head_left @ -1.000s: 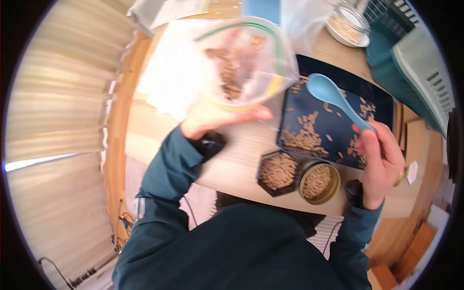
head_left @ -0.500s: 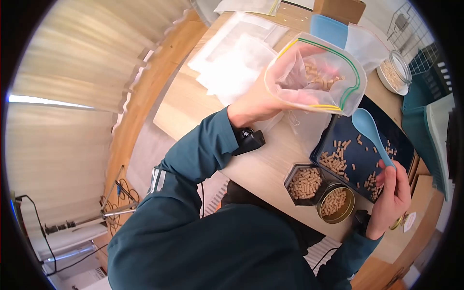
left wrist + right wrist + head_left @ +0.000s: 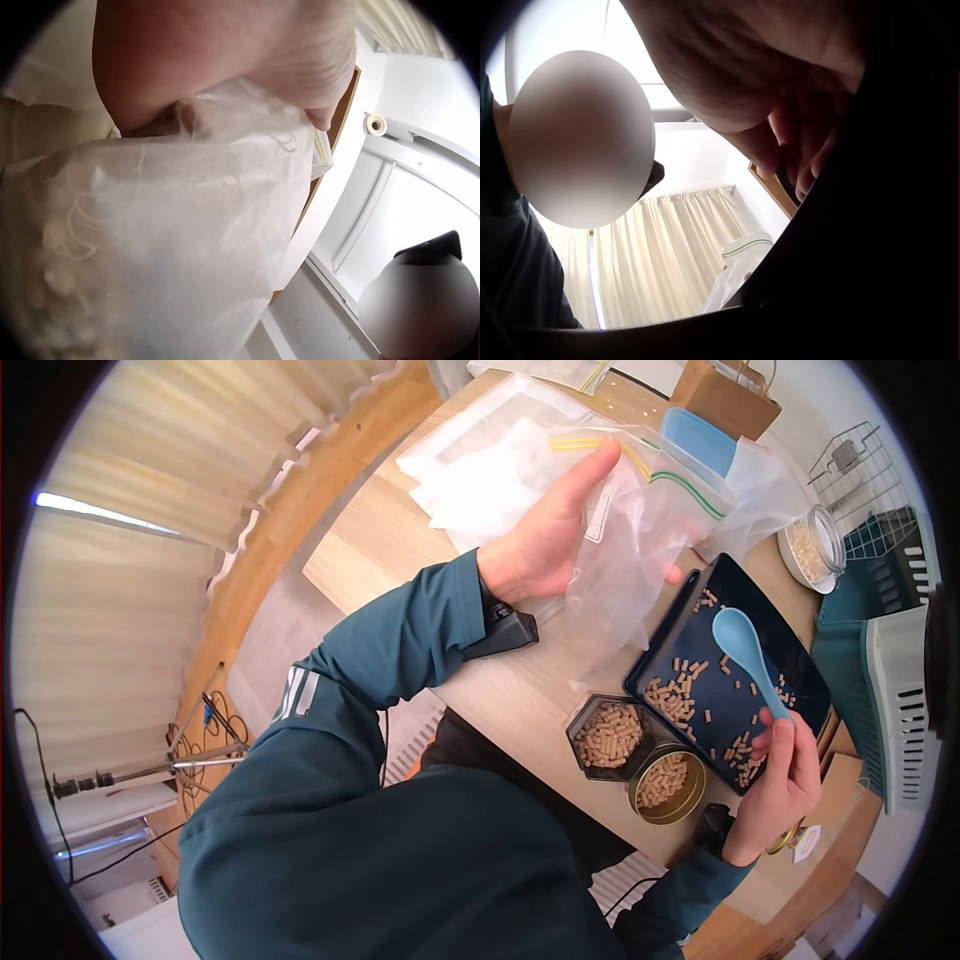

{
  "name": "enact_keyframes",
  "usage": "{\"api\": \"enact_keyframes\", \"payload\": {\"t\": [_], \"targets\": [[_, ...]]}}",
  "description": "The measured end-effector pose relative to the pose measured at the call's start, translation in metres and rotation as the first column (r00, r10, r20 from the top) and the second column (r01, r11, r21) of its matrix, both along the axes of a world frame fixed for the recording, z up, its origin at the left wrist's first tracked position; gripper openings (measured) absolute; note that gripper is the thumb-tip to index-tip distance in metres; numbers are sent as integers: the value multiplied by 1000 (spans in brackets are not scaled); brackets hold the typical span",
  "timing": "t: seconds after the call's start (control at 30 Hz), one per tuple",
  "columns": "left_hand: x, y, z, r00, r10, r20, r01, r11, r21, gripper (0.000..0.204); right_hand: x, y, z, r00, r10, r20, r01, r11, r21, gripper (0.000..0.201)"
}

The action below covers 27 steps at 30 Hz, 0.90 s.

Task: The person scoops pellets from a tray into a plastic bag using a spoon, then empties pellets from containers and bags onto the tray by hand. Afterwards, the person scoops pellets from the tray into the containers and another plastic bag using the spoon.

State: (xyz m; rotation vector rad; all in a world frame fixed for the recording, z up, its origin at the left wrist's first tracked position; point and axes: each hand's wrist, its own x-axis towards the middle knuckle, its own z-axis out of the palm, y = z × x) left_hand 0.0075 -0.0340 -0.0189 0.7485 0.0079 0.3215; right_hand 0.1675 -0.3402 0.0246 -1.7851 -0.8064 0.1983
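My left hand (image 3: 545, 545) grips a clear zip bag (image 3: 640, 550) with green and yellow seal strips, thumb at its top edge and fingers behind it. In the left wrist view, tan pellets (image 3: 60, 277) show through the bag's plastic. Between thumb and fingers, my right hand (image 3: 785, 785) pinches the handle of a light-blue spoon (image 3: 738, 638), its bowl over a navy tray (image 3: 765, 605). Pellets (image 3: 675, 692) lie scattered on the tray. At its near side stand a dark hexagonal container (image 3: 580, 755) and a round gold-coloured tin (image 3: 688, 800), both holding pellets.
White plastic sheets or bags (image 3: 470, 475) lie on the table's far left. Behind are a blue container (image 3: 698, 440) and a brown paper bag (image 3: 720, 398). To the right stand a glass jar in a white bowl (image 3: 800, 565), a wire rack (image 3: 865, 480) and a teal-and-grey crate (image 3: 895, 700).
The bag's mouth, earlier spread and facing the head camera, is now tilted away so its side shows. The spoon stays over the tray in the right hand. The head view has shifted.
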Motion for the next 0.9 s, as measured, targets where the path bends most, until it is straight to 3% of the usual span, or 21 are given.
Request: {"api": "enact_keyframes", "payload": {"t": [0.07,0.13,0.17,0.27,0.37,0.4,0.47,0.53,0.57,0.6,0.67,0.7,0.73,0.83,0.87,0.9], "targets": [[2,-2,-5,1000,-5,-19,5,1000,-26,86,-2,1,0,1000,0,-22,-1,999,-42,18],[3,-7,-10,988,133,-75,-126,988,94,83,-5,5,1,1000,-16,-18,15,998,-68,17],[4,-9,-11,990,129,-65,-123,989,87,83,-5,6,-1,1000,-15,-11,14,995,-95,16],[-1,-15,-4,1000,3,-26,2,987,161,89,-5,9,-1,999,35,29,-30,989,-147,12],[-2,-16,5,994,-78,-73,95,959,266,104,-8,14,6,975,128,181,-86,971,-222,11],[-4,-19,7,990,-82,-117,113,949,294,104,-11,16,14,969,176,171,-128,957,-259,12],[-5,-22,7,981,-122,-152,165,936,310,104,-4,16,7,896,316,311,-255,941,-221,15],[-3,-24,4,985,-25,-173,122,808,576,110,-1,16,11,839,416,350,-365,908,-205,17],[2,-27,1,996,10,-92,52,760,648,106,0,14,12,844,431,319,-391,902,-186,14],[3,-32,2,996,-22,-90,75,764,640,106,3,11,12,856,408,317,-361,911,-196,14],[2,-37,9,963,31,-269,143,785,602,94,8,7,11,854,428,297,-411,904,-122,12],[1,-35,4,936,80,-342,182,721,668,73,10,6,10,877,379,294,-376,924,-70,11],[2,-34,3,937,64,-342,194,720,666,73,11,4,10,883,366,293,-362,929,-72,11],[1,-36,-4,903,86,-422,135,874,467,46,15,0,6,924,159,347,-167,986,-8,11],[1,-35,-5,901,83,-426,140,873,468,46,15,-1,6,926,156,343,-164,986,-6,11],[2,-33,-6,896,82,-436,85,933,350,45,16,-2,7,919,130,372,-129,991,-28,10]]}}
